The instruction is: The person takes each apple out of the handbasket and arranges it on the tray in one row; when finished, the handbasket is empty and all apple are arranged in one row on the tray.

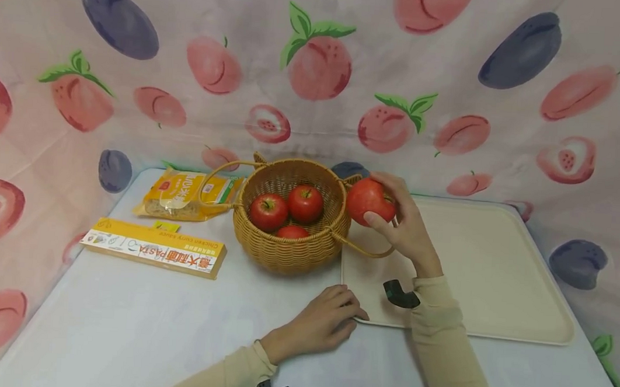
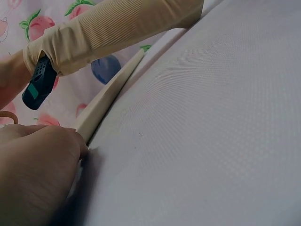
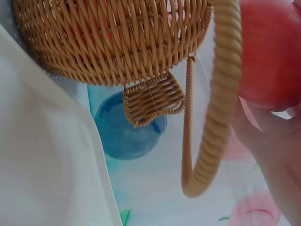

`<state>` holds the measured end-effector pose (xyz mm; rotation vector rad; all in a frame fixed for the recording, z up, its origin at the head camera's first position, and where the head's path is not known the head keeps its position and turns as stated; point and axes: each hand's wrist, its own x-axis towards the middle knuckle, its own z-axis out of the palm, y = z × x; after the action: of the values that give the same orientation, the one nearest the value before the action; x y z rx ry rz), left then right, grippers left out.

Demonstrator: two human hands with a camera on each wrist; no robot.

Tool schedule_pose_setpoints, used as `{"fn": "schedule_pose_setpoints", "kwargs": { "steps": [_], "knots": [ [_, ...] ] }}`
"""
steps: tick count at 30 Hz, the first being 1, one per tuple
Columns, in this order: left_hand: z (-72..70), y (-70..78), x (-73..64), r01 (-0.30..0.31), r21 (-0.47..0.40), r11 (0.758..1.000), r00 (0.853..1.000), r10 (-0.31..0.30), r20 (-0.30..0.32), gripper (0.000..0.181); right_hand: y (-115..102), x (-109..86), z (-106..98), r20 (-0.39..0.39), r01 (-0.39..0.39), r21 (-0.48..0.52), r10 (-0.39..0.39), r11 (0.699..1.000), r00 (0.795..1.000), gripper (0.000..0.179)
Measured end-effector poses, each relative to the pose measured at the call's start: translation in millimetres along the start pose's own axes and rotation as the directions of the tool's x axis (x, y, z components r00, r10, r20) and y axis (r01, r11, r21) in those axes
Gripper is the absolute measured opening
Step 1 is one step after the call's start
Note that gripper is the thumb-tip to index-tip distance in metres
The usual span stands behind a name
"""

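Note:
My right hand [image 1: 405, 225] grips a red apple [image 1: 368, 201] between thumb and fingers, beside the right rim of a wicker basket [image 1: 288, 256]. In the right wrist view the held apple [image 3: 270, 54] is partly behind the basket's looped handle [image 3: 221, 99]. Inside the basket lie red apples [image 1: 306, 204], one of them mostly hidden by the front wall. At the near left corner of a cream tray [image 1: 495, 267], my left hand [image 1: 321, 320] holds the rim with bent fingers. The left wrist view shows that hand [image 2: 37, 165] against the tray's edge [image 2: 106, 101].
Left of the basket lie a yellow bag of dry food [image 1: 183, 195] and a long pasta box [image 1: 154, 249]. The basket's left handle [image 1: 219, 168] overlaps the bag. Behind the white table [image 1: 140, 325] hangs a fruit-printed cloth [image 1: 345, 125]. The basket stands against the tray's left side.

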<state>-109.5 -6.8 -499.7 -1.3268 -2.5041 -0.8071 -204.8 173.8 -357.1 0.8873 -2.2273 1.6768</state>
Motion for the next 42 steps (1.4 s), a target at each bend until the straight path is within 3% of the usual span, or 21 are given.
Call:
{"fn": "schedule_pose_setpoints", "kwargs": {
  "steps": [6,17,32,42],
  "knots": [
    [-2.2,0.3,0.7,0.009,-0.003,1.0,1.0,-0.009,0.019,0.022,1.7,1.3,-8.2,-0.018,0.016,-0.059,-0.018,0.998,1.0,0.059],
    [-3.8,0.7,2.3,-0.003,0.001,1.0,1.0,0.003,0.019,0.023,8.5,-1.0,-23.7,-0.086,-0.024,-0.124,0.013,0.992,0.996,0.059],
    [-1.5,1.6,1.6,-0.003,0.008,1.0,1.0,0.003,0.026,0.023,23.5,-7.4,-37.5,-0.159,-0.09,-0.136,0.068,0.987,0.985,0.059],
    [-2.1,1.0,0.8,0.006,-0.005,1.0,1.0,-0.006,0.028,0.023,25.9,-7.8,-40.4,-0.168,-0.11,-0.165,0.082,0.98,0.982,0.06]
  ]
}}
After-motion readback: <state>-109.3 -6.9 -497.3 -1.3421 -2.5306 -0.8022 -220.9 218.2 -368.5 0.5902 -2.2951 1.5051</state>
